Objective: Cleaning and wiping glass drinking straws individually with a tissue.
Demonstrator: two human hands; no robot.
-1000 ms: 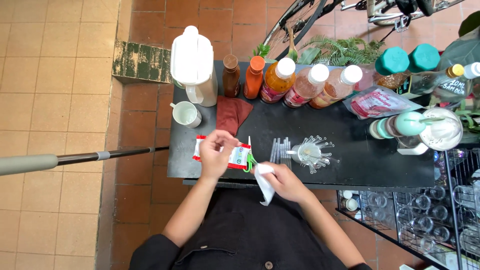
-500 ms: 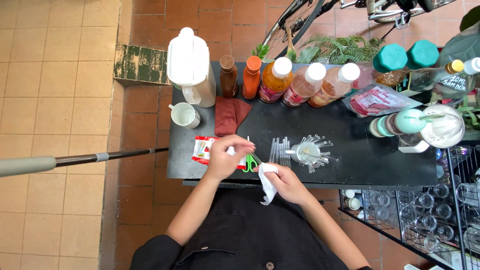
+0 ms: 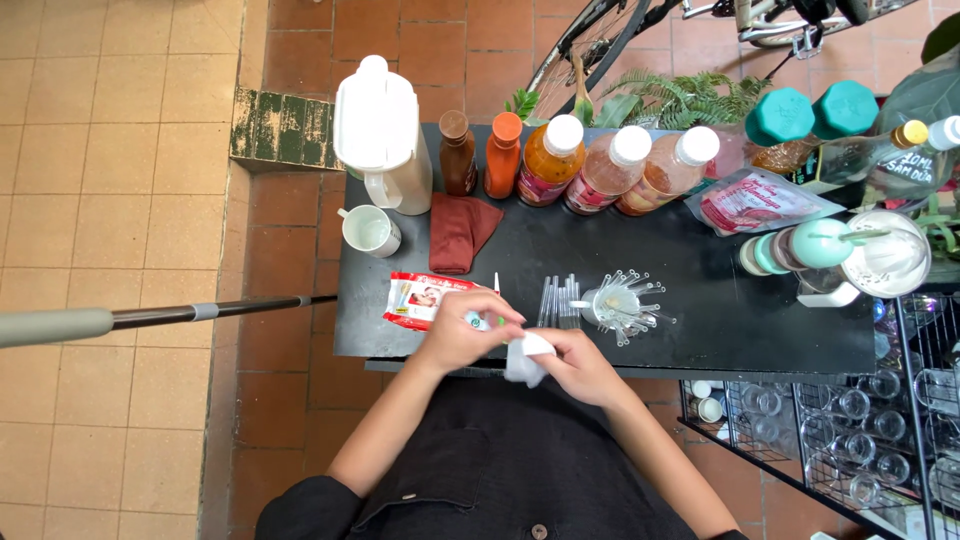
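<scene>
Wiping a small tool at the front edge of the black worktop [image 3: 700,330].

Behind stand a white jug [image 3: 380,135] and a row of sauce bottles [image 3: 590,165]; a red-and-white wipes packet [image 3: 420,298] lies by the left hand [image 3: 462,335]. That grip is closed on a small green-tipped tool [image 3: 478,321]; the right hand [image 3: 580,365] pinches a white wipe [image 3: 525,358] against it. Best done with the tool held steady and the wipe drawn along its length.

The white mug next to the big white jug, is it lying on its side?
No, the white mug stands upright on the black table beside the white jug, its open mouth facing up.
</scene>
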